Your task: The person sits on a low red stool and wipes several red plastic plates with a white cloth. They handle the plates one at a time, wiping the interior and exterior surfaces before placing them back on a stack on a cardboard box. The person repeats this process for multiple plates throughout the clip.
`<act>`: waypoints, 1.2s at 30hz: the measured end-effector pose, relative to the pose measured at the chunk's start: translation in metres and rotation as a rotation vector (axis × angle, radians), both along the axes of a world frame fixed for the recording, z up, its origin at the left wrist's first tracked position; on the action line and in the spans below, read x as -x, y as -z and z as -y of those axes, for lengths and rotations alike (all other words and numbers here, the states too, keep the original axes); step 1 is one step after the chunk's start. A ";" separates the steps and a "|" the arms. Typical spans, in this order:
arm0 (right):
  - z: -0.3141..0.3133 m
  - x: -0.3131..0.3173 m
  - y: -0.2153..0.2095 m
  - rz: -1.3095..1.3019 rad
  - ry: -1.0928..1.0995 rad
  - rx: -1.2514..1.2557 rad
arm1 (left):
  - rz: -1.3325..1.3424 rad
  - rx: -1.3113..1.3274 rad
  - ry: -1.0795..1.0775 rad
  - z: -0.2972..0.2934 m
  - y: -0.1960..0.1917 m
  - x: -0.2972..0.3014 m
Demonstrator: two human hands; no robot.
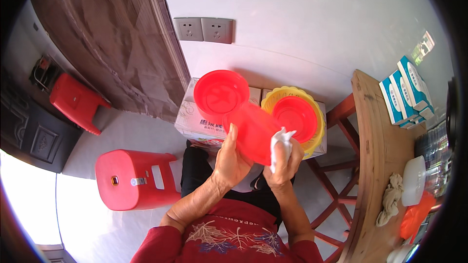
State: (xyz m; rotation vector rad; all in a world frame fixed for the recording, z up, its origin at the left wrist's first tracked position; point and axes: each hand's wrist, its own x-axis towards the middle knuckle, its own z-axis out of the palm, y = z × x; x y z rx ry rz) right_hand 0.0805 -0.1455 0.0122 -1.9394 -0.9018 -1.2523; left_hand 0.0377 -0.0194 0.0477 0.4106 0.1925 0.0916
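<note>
My left hand (230,158) grips the near edge of a red plastic bowl (253,131) that I hold tilted in front of me. A crumpled white cloth (280,147) is held in my right hand (282,168) and pressed against the bowl's right side. Beyond it, a second red bowl (220,93) rests on a white cardboard box (192,117). A third red bowl (294,118) sits inside a yellow basket (317,122) on the neighbouring box.
A red plastic stool (134,179) stands at my left and another (75,101) farther back. At my right a wooden table (380,151) carries a beige rag (390,198), a white container (414,180), blue-and-white boxes (404,95). A dark door (112,39), wall sockets (204,29) behind.
</note>
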 end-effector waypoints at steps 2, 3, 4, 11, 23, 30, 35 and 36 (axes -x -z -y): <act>0.008 -0.007 -0.006 -0.092 0.015 -0.041 | 0.178 -0.235 0.122 -0.010 0.014 0.009; 0.011 -0.008 -0.014 -0.147 0.029 -0.046 | 0.265 -0.358 0.172 -0.017 0.022 0.018; 0.015 -0.009 -0.016 -0.216 0.066 -0.075 | 0.230 -0.705 0.058 -0.018 0.014 0.031; 0.027 -0.011 -0.013 -1.039 -0.106 -0.605 | 0.101 -0.649 -0.324 -0.027 0.044 0.020; 0.022 -0.003 -0.030 -0.557 -0.109 -0.153 | -0.113 -0.744 -0.495 -0.025 0.088 0.020; -0.010 -0.028 -0.013 -0.155 0.239 0.724 | -0.106 -0.742 -0.343 -0.009 0.053 0.016; -0.005 0.008 -0.022 -0.607 -0.113 0.748 | -0.090 -0.862 -0.428 -0.015 0.058 0.019; -0.002 0.013 -0.016 -0.649 -0.189 0.739 | -0.107 -0.875 -0.400 -0.015 0.056 0.020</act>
